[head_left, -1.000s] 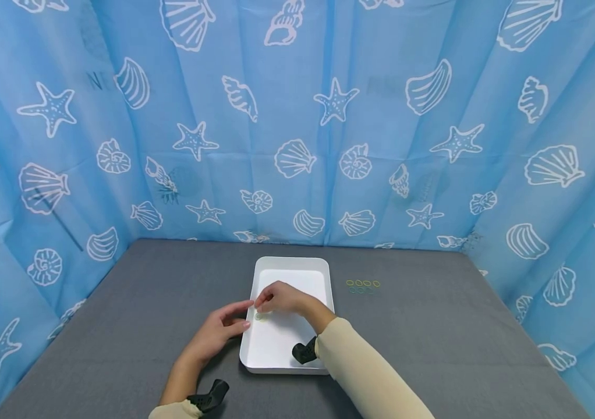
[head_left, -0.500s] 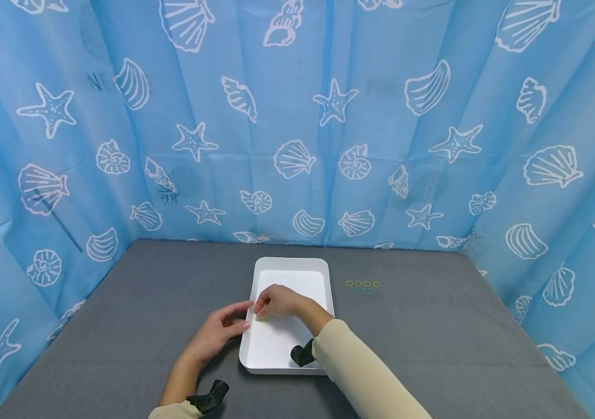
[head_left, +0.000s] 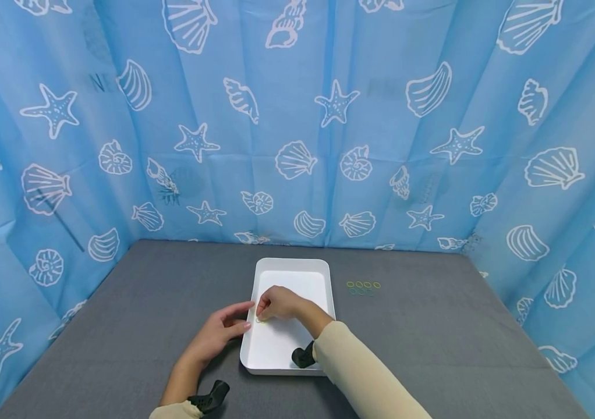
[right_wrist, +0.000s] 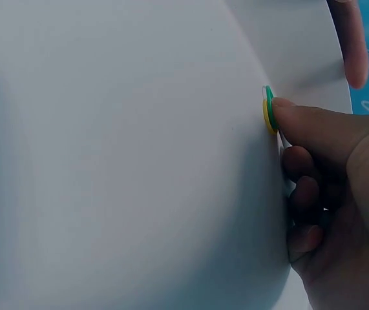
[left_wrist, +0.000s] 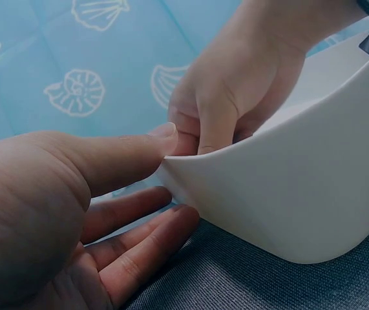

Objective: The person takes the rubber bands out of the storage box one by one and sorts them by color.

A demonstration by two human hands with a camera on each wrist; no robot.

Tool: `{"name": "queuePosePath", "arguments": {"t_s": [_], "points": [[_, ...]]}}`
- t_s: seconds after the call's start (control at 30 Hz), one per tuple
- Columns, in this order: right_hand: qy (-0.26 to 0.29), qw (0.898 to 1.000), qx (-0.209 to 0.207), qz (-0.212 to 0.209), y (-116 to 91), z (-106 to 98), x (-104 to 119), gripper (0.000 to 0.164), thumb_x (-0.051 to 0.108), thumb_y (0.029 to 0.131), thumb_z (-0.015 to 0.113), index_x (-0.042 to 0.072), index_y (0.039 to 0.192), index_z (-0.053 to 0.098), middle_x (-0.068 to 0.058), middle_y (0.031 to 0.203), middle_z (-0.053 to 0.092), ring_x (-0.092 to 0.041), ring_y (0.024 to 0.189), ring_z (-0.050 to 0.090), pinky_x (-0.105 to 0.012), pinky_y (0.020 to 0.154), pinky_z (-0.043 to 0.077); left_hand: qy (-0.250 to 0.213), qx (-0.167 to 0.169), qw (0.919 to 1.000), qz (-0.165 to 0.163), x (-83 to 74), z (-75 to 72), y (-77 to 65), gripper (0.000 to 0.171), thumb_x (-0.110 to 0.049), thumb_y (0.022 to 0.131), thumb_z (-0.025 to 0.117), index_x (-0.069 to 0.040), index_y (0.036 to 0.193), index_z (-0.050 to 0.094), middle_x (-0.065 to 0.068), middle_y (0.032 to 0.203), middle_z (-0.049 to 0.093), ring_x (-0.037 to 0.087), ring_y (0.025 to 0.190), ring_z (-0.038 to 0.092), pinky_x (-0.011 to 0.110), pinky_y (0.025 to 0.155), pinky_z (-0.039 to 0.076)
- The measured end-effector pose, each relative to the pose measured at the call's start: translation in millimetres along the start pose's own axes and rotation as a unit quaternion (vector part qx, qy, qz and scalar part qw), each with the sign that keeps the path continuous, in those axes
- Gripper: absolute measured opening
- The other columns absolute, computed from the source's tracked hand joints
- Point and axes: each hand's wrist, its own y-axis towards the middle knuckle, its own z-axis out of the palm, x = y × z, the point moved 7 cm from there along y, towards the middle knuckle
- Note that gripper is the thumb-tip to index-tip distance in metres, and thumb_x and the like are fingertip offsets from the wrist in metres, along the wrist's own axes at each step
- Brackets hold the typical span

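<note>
My right hand (head_left: 279, 302) reaches inside a white rectangular tray (head_left: 276, 356), at its left wall. In the right wrist view its thumb and curled fingers pinch small rubber bands: a green band (right_wrist: 271, 111) and a yellow band (right_wrist: 267, 118) lie together at the thumb tip, close to the tray floor. The fingers behind the thumb are partly hidden. My left hand (head_left: 216, 331) is at the tray's left side, outside it. As the left wrist view shows, the left thumb (left_wrist: 161, 139) touches the rim, while loosely extended fingers (left_wrist: 142, 248) rest near the outer wall.
Right of the tray, several yellow rubber bands (head_left: 358, 284) lie in a row on the grey tabletop (head_left: 423, 326), with green bands (head_left: 361, 292) in a row below. A blue shell-print curtain (head_left: 297, 192) hangs behind the table. Each wrist carries a black camera mount (head_left: 304, 355).
My right hand has lowered slightly toward me, closing its fingertips over the bands by the tray's left wall. The left hand keeps its place at the rim.
</note>
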Motion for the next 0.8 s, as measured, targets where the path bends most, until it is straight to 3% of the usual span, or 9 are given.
{"name": "queuePosePath", "arguments": {"t_s": [0.33, 0.8], "points": [[-0.019, 1.000, -0.001, -0.007, 0.8, 0.6, 0.3, 0.013, 0.010, 0.087, 0.073, 0.011, 0.076, 0.068, 0.006, 0.067, 0.057, -0.007, 0.064, 0.048, -0.023, 0.066, 0.038, -0.006, 0.002, 1.0000, -0.003, 1.6, 0.1, 0.8, 0.050, -0.014, 0.093, 0.067, -0.002, 0.140, 0.051, 0.023, 0.139, 0.048, 0.031, 0.112, 0.058, 0.040, 0.089, 0.050], [0.037, 0.999, -0.011, -0.013, -3.7, -3.9, 0.0, 0.011, 0.006, 0.088, 0.070, 0.006, 0.077, 0.069, 0.004, 0.068, 0.056, -0.009, 0.064, 0.048, -0.023, 0.065, 0.037, 0.000, -0.007, 1.0000, 0.000, 0.1, 0.1, 0.1, 0.049, -0.013, 0.093, 0.067, -0.002, 0.139, 0.052, 0.023, 0.139, 0.048, 0.032, 0.112, 0.059, 0.039, 0.088, 0.050]]}}
